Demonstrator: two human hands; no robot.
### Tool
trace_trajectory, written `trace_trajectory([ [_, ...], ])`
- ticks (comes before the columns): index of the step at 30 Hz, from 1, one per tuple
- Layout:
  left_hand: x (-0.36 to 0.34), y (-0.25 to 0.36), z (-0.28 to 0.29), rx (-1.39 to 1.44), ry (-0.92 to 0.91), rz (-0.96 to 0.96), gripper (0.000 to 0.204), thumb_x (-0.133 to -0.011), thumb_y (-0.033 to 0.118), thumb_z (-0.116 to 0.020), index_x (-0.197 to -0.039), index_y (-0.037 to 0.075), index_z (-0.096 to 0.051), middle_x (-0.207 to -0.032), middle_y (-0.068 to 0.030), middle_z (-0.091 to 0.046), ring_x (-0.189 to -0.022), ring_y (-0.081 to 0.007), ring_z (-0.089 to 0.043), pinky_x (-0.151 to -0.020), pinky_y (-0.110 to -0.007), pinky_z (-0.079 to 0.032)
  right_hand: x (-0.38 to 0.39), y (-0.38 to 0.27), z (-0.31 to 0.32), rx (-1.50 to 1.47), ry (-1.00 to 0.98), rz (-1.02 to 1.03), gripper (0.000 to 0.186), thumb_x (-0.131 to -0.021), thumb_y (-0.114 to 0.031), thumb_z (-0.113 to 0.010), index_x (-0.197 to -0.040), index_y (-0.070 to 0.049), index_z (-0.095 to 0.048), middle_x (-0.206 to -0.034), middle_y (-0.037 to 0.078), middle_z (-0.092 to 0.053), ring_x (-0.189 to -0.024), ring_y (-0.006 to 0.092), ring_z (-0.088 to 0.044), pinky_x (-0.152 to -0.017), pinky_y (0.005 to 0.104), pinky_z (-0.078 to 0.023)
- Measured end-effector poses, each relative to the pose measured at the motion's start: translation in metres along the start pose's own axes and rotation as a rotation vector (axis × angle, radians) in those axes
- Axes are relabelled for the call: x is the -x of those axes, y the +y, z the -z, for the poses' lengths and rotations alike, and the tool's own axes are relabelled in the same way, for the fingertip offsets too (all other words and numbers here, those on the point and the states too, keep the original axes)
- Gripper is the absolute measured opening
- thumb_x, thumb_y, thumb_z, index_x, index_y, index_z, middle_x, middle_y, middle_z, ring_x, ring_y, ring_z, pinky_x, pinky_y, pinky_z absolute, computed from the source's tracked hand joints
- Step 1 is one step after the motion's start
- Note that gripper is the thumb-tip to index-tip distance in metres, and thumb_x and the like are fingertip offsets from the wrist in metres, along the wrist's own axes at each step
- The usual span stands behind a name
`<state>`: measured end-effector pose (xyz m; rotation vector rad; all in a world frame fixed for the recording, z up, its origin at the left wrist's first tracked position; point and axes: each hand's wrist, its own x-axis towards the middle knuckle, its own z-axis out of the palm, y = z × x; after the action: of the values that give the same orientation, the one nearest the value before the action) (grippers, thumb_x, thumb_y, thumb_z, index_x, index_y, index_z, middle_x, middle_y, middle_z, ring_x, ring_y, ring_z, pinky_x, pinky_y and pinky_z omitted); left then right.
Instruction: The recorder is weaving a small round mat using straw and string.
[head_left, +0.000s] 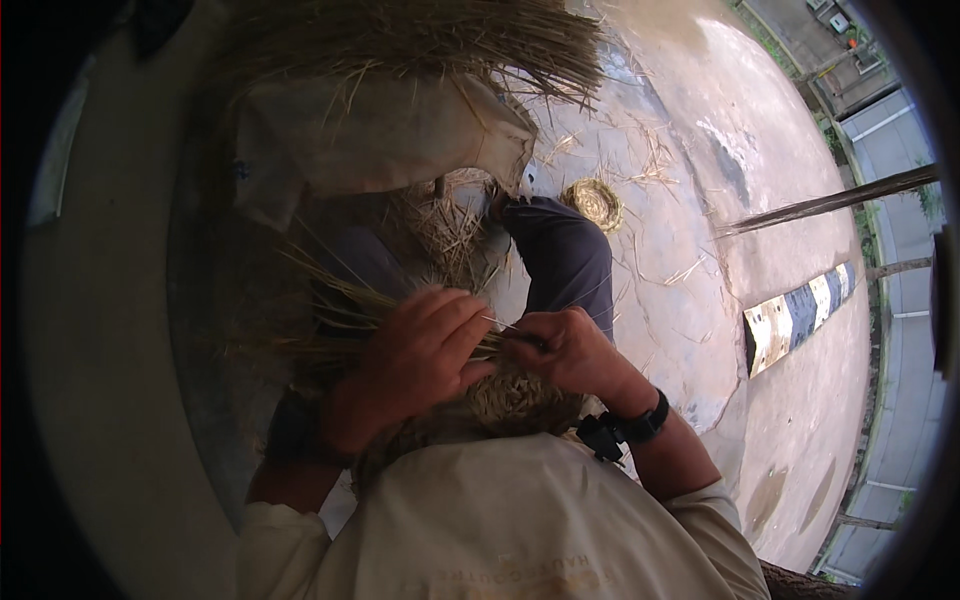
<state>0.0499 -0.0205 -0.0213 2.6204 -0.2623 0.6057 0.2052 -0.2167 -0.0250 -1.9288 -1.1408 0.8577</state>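
My left hand point(425, 345) is curled over a loose bunch of straw point(345, 290), whose stalks stick out to the left. Close beside it, my right hand point(568, 350) is closed around a small dark tool point(530, 341), mostly covered by the fingers, so its exact kind is hidden. A thin pale line runs between the two hands; whether it is a strand or a needle I cannot tell. Just below them, in my lap, sits a coiled straw piece point(510, 396), partly covered by my hands.
A big straw bundle point(430, 38) lies beyond my knees, with a pale sheet point(380, 130) in front of it. On the floor by my right knee is a round coiled straw basket point(594, 204). Loose straw point(440, 225) is scattered between my legs. A striped barrier point(800, 315) and pole point(830, 200) stand farther right.
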Motion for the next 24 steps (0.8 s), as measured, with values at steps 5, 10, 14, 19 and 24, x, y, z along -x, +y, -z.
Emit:
trace_trajectory([
  [5, -0.011, -0.026, -0.019, 0.169, -0.264, -0.045, 0.052, -0.090, 0.039, -0.078, -0.126, 0.002, -0.067, -0.112, -0.0162, -0.073, -0.106, -0.0375, -0.070, -0.097, -0.049, -0.054, 0.002, -0.008, 0.005, 0.025, -0.018, 0.015, 0.009, -0.090, -0.011, -0.076, -0.094, -0.002, -0.076, -0.075, 0.014, -0.070, -0.063, 0.0232, -0.068, -0.062, 0.0354, -0.052],
  [10, -0.027, -0.034, -0.016, 0.415, -0.715, 0.154, 0.041, -0.099, 0.040, -0.068, -0.117, 0.002, -0.066, -0.096, -0.0237, -0.073, -0.092, -0.0473, -0.070, -0.080, -0.054, -0.056, 0.005, -0.009, 0.007, 0.058, 0.025, 0.098, 0.012, -0.090, -0.016, -0.076, -0.098, -0.006, -0.074, -0.078, 0.017, -0.070, -0.071, 0.0336, -0.071, -0.063, 0.0408, -0.054],
  [14, -0.023, -0.028, -0.020, 0.508, -0.714, 0.237, 0.030, -0.102, 0.033, -0.066, -0.103, 0.003, -0.063, -0.094, -0.0260, -0.069, -0.091, -0.0503, -0.067, -0.073, -0.055, -0.053, 0.008, 0.000, 0.008, 0.015, 0.033, 0.138, 0.015, -0.091, -0.017, -0.076, -0.100, -0.006, -0.073, -0.082, 0.017, -0.071, -0.074, 0.0368, -0.071, -0.065, 0.0424, -0.055],
  [19, 0.004, -0.005, -0.034, 0.539, -0.478, 0.315, 0.026, -0.104, 0.025, -0.062, -0.101, 0.000, -0.059, -0.089, -0.0276, -0.068, -0.089, -0.0514, -0.066, -0.070, -0.056, -0.052, 0.016, 0.010, 0.013, -0.008, 0.013, 0.166, 0.016, -0.091, -0.017, -0.076, -0.101, -0.004, -0.073, -0.081, 0.017, -0.071, -0.071, 0.0351, -0.071, -0.064, 0.0414, -0.054],
  [24, -0.005, 0.010, -0.033, 0.619, -0.289, 0.309, 0.025, -0.104, 0.024, -0.060, -0.101, -0.001, -0.057, -0.082, -0.0302, -0.067, -0.082, -0.0507, -0.068, -0.066, -0.058, -0.052, 0.026, 0.036, 0.011, -0.395, 0.285, 0.064, 0.019, -0.100, -0.020, -0.070, -0.107, -0.003, -0.072, -0.083, 0.008, -0.072, -0.071, 0.0232, -0.071, -0.064, 0.0392, -0.055],
])
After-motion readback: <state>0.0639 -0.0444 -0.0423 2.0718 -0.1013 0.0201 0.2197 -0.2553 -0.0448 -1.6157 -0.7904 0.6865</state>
